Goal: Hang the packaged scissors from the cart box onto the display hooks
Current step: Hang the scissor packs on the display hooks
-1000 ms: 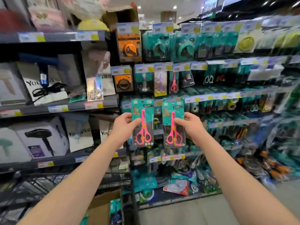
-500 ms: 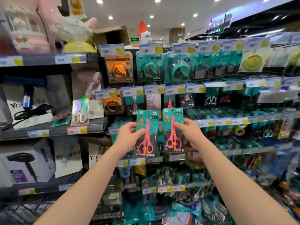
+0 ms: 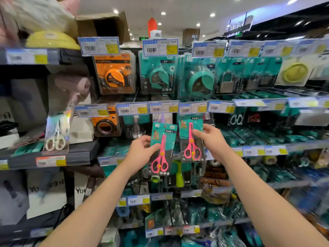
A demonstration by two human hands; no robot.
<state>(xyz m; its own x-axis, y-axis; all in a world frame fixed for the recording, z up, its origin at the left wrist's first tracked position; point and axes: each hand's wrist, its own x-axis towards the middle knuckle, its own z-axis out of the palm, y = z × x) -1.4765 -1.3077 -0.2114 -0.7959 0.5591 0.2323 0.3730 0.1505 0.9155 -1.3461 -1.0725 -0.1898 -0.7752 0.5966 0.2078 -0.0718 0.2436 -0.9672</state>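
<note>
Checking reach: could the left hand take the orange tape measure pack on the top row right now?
Probably not as is: the left hand is shut on a pink scissors pack; the orange tape measure pack hangs unobstructed above.

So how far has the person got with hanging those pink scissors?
Nothing looks hung yet. Each hand holds one pack: the left hand grips the left pack, lower and tilted; the right hand raises the right pack just under the price tags. Both remain to be hooked.

Scissors packs (image 3: 161,148) (image 3: 191,139): matt teal card under glossy clear plastic blister; pink plastic scissors. Padlock (image 3: 227,82): smooth metal. Price labels (image 3: 98,45): paper in glossy sleeves.
</note>
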